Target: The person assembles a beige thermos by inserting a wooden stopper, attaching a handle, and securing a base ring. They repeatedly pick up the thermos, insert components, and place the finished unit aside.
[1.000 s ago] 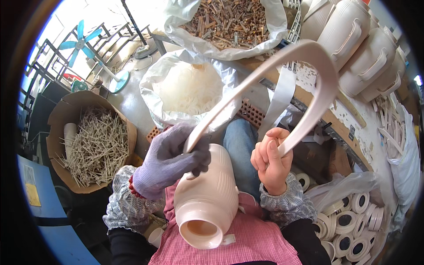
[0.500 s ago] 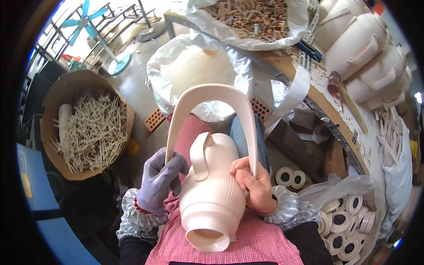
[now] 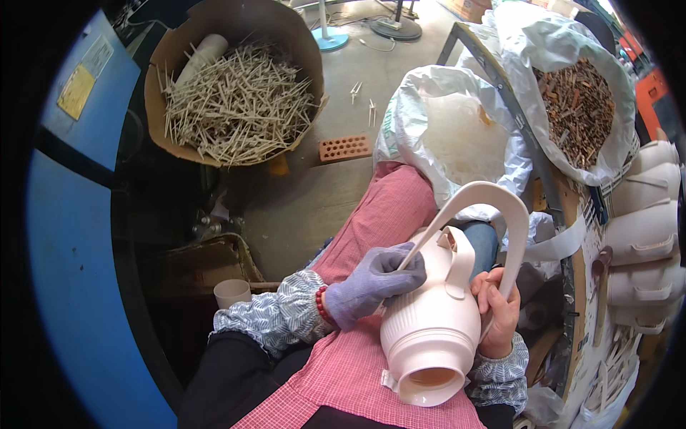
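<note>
A pale pink plastic thermos jug shell (image 3: 429, 322) lies across my lap on a pink checked apron, its round open mouth tilted toward me. It has a small grip on its upper side. A wide arched carry handle (image 3: 493, 191) of the same colour spans the shell, its two ends by the shell's sides. My left hand (image 3: 375, 282), in a purple-grey glove, closes on the left end of the carry handle. My bare right hand (image 3: 498, 311) has its fingers curled round the right end; the tip there is partly hidden.
A cardboard drum (image 3: 158, 107) of thin pale plastic sticks stands at the far left, beside a blue machine (image 3: 78, 236). White sacks (image 3: 407, 114) hold translucent and brown scraps. More shells (image 3: 643, 232) are stacked on the worktable at right. A perforated brick (image 3: 344, 148) lies on the floor.
My view has turned left, so the surroundings sit farther right in it. Both hands still hold the carry handle, which is now tilted to the right over the shell.
</note>
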Demonstrator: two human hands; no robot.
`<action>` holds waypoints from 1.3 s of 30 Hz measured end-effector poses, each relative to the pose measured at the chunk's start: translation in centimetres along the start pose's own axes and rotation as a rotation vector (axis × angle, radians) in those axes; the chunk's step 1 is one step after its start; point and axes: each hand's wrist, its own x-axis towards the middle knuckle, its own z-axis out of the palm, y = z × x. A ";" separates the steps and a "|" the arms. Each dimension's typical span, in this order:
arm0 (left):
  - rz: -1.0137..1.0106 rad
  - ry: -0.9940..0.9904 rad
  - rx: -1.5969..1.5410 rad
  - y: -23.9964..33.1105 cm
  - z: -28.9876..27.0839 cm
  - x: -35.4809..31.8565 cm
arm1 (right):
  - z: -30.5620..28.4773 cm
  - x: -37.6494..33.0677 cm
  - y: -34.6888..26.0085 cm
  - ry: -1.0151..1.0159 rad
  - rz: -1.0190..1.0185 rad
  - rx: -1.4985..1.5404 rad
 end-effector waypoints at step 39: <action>0.433 -0.558 1.000 9.7 1.4 9.5 | -20.1 -8.7 -18.7 1.159 -0.644 -0.461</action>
